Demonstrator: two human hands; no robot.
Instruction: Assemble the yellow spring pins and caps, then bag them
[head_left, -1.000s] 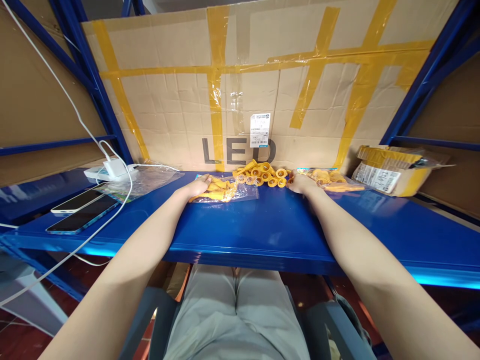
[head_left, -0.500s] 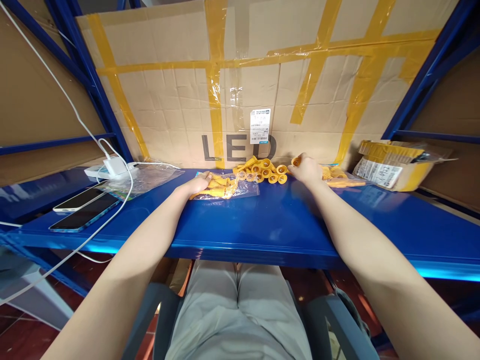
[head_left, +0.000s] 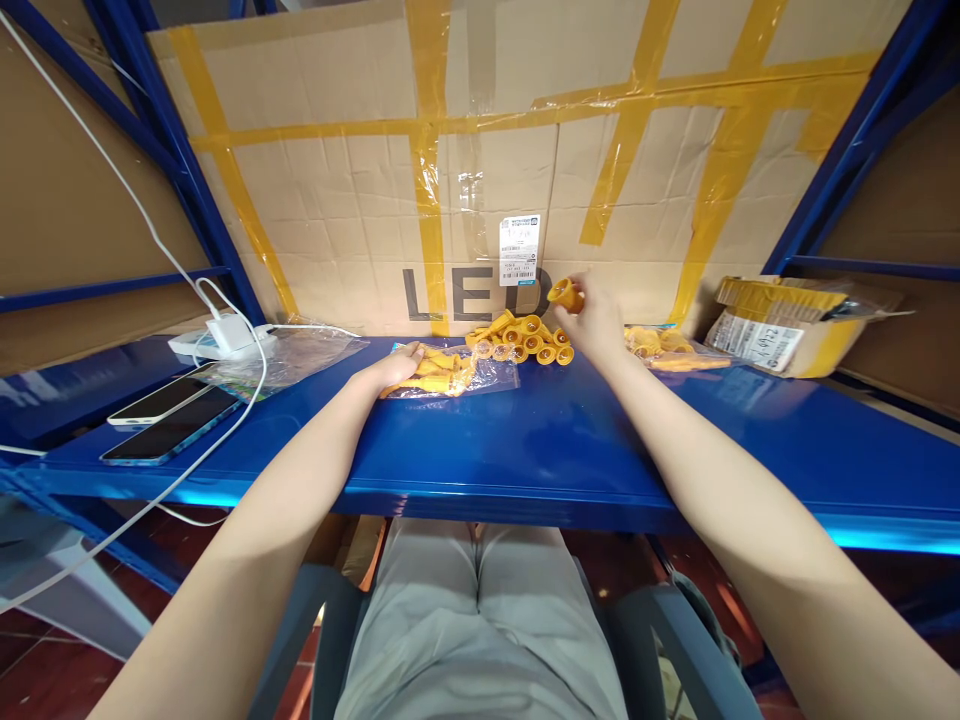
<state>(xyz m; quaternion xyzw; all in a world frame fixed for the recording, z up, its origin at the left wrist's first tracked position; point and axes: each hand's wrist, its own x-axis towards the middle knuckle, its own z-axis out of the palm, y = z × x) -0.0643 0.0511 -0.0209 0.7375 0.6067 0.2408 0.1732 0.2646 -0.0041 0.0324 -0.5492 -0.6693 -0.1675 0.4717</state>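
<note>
My right hand (head_left: 598, 318) is closed on a yellow cone-shaped piece (head_left: 565, 294), raised just above the right end of a pile of similar yellow pieces (head_left: 532, 340). The pile lies against the cardboard, wide ends mostly facing me. At the left, my left hand (head_left: 399, 368) grips the left edge of a clear plastic bag (head_left: 491, 378) with several yellow pieces in it. The bag lies flat on the blue shelf (head_left: 510, 440), its right part touching the pile. A second bag of yellow pieces (head_left: 667, 346) lies beyond my right wrist.
Two phones (head_left: 172, 422), a white power strip (head_left: 191, 343) with a charger and a looping white cable, and a crumpled clear bag (head_left: 300, 352) are at the left. An open taped carton (head_left: 787, 330) stands at the right. Large cardboard (head_left: 345, 220) closes off the back.
My right hand has moved left and slightly up, carrying the yellow piece over the pile's right end. My left hand has stayed on the bag.
</note>
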